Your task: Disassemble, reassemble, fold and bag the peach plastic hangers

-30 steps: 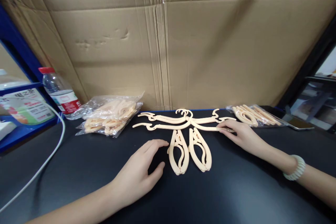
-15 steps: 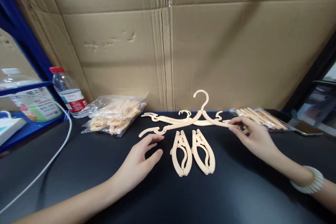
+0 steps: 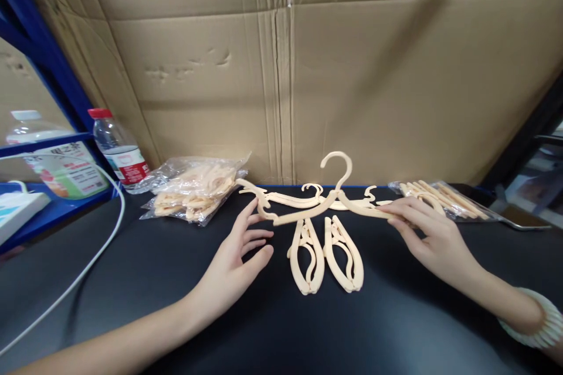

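Note:
A cream folding clothes hanger (image 3: 308, 212) is spread out above the dark table, its hook upward. My right hand (image 3: 428, 234) pinches its right arm between thumb and fingers. At the other end, my left hand (image 3: 235, 258) has its fingers apart, the index fingertip touching or just beside the hanger's hinged left tip. Behind it lies another opened cream hanger (image 3: 290, 200), partly covered by the one I hold. Two folded hangers, a left one (image 3: 295, 266) and a right one (image 3: 358, 266), lie side by side on the table in front.
A clear bag of cream hanger parts (image 3: 193, 190) lies at the back left, a second bag (image 3: 444, 199) at the back right. A red-capped bottle (image 3: 127, 161) stands beside a blue shelf (image 3: 94, 199). A white cable (image 3: 94, 249) crosses the left side. Cardboard (image 3: 197, 82) walls the back.
The held hanger's left end has swung up, and its hinged tip now angles upward. My left index finger has risen to that tip. My right hand keeps its pinch and has shifted slightly right.

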{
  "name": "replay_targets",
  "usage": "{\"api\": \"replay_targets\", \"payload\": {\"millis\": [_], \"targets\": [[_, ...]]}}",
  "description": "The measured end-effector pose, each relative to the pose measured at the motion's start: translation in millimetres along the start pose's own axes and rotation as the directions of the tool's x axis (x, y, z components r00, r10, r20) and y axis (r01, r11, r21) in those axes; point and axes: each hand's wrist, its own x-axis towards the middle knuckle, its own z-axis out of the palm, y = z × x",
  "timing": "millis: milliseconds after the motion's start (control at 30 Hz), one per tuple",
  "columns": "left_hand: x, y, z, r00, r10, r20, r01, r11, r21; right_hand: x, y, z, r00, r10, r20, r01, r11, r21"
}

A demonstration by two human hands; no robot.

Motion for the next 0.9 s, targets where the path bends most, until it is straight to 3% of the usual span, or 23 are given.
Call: {"api": "replay_targets", "payload": {"millis": [167, 400, 633, 900], "targets": [[-2.7, 4.2, 1.1, 0.988, 0.064, 0.142, -0.079, 0.991, 0.104, -2.2, -8.8, 1.0, 0.998, -0.068, 0.018, 0.068, 0.998, -0.011], [-0.8, 9.7, -1.9, 0.981, 0.023, 0.192, -0.057, 0.984, 0.17, -2.7, -20.3, 0.0, 0.982, -0.159, 0.103, 0.164, 0.986, -0.04], [3.1, 10.9, -3.6, 0.972, 0.018, 0.233, -0.058, 0.984, 0.166, 0.1, -16.9, -12.1, 0.967, -0.234, 0.102, 0.256, 0.89, -0.378], [2.7, 12.0, -3.2, 0.966, 0.009, 0.259, -0.053, 0.985, 0.165, -1.6, -18.6, -14.3, 0.954, -0.286, 0.091, 0.293, 0.824, -0.485]]}}
